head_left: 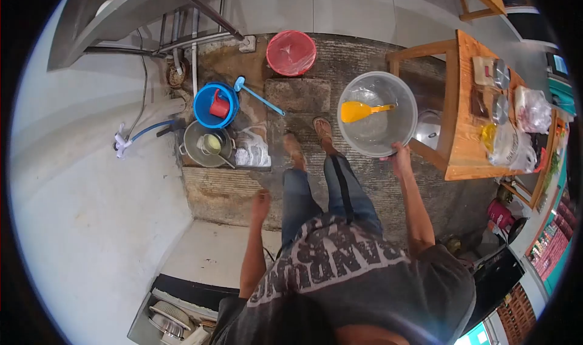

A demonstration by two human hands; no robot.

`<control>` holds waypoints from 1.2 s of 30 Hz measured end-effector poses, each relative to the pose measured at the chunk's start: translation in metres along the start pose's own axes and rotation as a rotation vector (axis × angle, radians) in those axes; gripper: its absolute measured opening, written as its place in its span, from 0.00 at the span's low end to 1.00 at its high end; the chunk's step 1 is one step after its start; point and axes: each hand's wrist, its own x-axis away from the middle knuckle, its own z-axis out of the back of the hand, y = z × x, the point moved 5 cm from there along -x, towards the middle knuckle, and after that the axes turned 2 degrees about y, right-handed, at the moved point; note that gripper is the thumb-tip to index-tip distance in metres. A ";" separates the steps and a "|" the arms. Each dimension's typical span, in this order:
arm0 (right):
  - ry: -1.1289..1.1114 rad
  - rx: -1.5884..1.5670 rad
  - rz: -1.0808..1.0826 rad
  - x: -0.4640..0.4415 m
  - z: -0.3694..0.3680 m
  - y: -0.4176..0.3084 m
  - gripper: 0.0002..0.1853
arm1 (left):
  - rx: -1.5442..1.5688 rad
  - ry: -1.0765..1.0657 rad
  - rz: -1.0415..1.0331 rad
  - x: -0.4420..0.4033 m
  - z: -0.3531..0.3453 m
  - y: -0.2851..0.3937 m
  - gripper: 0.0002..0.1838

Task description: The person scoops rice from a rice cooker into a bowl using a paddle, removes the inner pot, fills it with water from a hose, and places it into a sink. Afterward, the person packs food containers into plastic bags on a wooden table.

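Observation:
My right hand (399, 161) is closed on the near rim of a big translucent plastic tub (388, 135). Inside the tub lies a yellow scoop (357, 111) with a slim handle. My left hand (261, 205) hangs by my left leg, with its fingers loosely bent and nothing visible in it. Ahead of that hand are a metal pot (193, 140) holding a pale yellowish bowl (211, 143), and a whitish plastic bag (254, 149). A blue bucket (199, 110) beyond them contains a red dipper (219, 105).
A light-blue long-handled dipper (261, 96) lies beside the bucket. Farther off is a red basin (291, 54). At right stands a wooden table (458, 145) bearing jars and plastic bags. A tap (121, 142) with a blue hose is on the left wall.

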 end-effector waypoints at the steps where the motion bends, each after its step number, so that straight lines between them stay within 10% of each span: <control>1: 0.021 -0.015 -0.062 -0.017 -0.002 0.016 0.17 | 0.014 -0.051 -0.047 0.002 -0.029 0.001 0.15; 7: -0.024 -0.050 -0.139 -0.074 -0.045 0.078 0.16 | -0.168 -0.534 -0.025 0.047 -0.094 0.048 0.17; 10: -0.135 0.018 -0.144 -0.088 -0.050 0.101 0.19 | -0.115 -0.302 0.008 0.048 -0.088 -0.006 0.18; 13: -0.216 -0.012 -0.099 -0.082 -0.077 0.057 0.19 | -0.301 -0.092 -0.050 0.035 -0.047 -0.004 0.18; 21: -0.482 0.418 -0.033 -0.019 -0.166 -0.150 0.22 | 0.370 0.278 0.212 0.006 -0.030 -0.057 0.19; 28: -0.752 0.457 0.111 0.065 -0.274 -0.298 0.19 | 0.391 0.101 0.271 0.003 -0.024 -0.032 0.23; 32: -0.821 0.443 0.142 0.112 -0.341 -0.360 0.17 | 0.467 0.105 0.144 -0.075 0.043 -0.070 0.24; 36: -0.786 0.379 0.149 0.125 -0.413 -0.397 0.14 | 0.158 0.687 -0.210 -0.056 0.272 0.036 0.21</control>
